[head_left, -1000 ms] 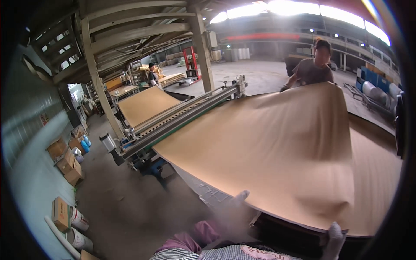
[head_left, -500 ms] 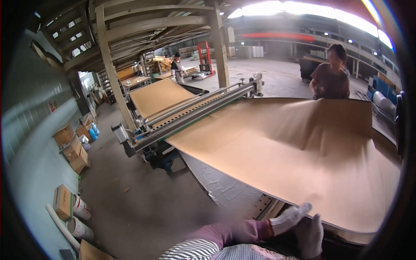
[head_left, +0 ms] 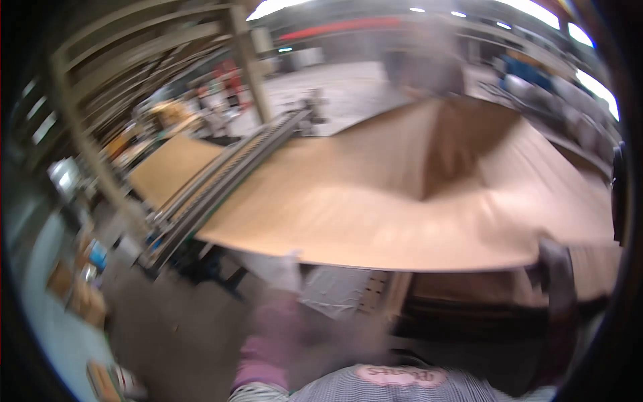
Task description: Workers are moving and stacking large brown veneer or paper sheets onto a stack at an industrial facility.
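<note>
Big brown sheet (head_left: pixel 402 201) above and ahead of both our hands.

The sheet sagged across the machine (head_left: pixel 221 181), its long axis running left to right. Our left hand (head_left: pixel 284 268) sat just under the near edge, our right hand (head_left: pixel 556 268) at the right corner. Motion blur hid the fingers; we could not tell whether either gripped it.

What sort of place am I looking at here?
Most likely a wood-panel or veneer workshop: a big thin brown sheet held up, a long conveyor machine beside it, and a roofed hall with timber posts. The picture is blurred.
</note>
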A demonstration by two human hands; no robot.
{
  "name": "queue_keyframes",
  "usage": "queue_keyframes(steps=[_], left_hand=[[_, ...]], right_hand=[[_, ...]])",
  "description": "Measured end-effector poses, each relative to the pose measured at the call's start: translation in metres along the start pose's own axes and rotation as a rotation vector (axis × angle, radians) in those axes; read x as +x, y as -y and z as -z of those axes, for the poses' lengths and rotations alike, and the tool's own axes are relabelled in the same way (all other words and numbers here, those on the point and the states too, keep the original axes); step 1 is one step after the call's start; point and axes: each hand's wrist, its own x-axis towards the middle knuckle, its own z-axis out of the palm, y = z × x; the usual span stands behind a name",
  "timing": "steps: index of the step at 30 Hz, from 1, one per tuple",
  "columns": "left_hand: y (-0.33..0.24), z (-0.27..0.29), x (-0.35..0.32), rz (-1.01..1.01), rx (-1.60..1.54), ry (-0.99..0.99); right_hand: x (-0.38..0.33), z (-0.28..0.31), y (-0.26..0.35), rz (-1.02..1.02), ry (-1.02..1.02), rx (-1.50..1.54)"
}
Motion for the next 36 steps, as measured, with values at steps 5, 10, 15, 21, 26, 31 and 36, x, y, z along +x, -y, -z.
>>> queue_keyframes(steps=[5,10,15,21,26,31,36], left_hand=[[-0.002,0.048,0.035,0.694,-1.271,-0.108],[-0.005,0.043,0.043,0.678,-1.131,-0.063],[-0.032,0.033,0.051,0.573,-1.222,-0.067],[-0.121,0.012,0.02,0.477,-1.328,-0.123],[-0.161,-0.007,-0.008,0.5,-1.294,-0.143],[-0.155,-0.043,-0.006,0.678,-1.334,-0.088],[-0.147,-0.054,-0.008,0.572,-1.32,-0.03]], right_hand=[[0.043,0.073,0.055,-0.521,0.041,0.371],[0.06,0.124,0.032,-0.493,-0.123,0.548],[0.066,0.179,0.01,-0.328,-0.154,0.589],[0.064,0.2,-0.036,-0.439,-0.372,0.645],[0.035,0.239,-0.134,-0.091,-0.433,-0.108],[0.028,0.263,-0.146,0.109,-0.508,-0.382],[0.014,0.26,-0.132,0.249,-0.502,-0.724]])
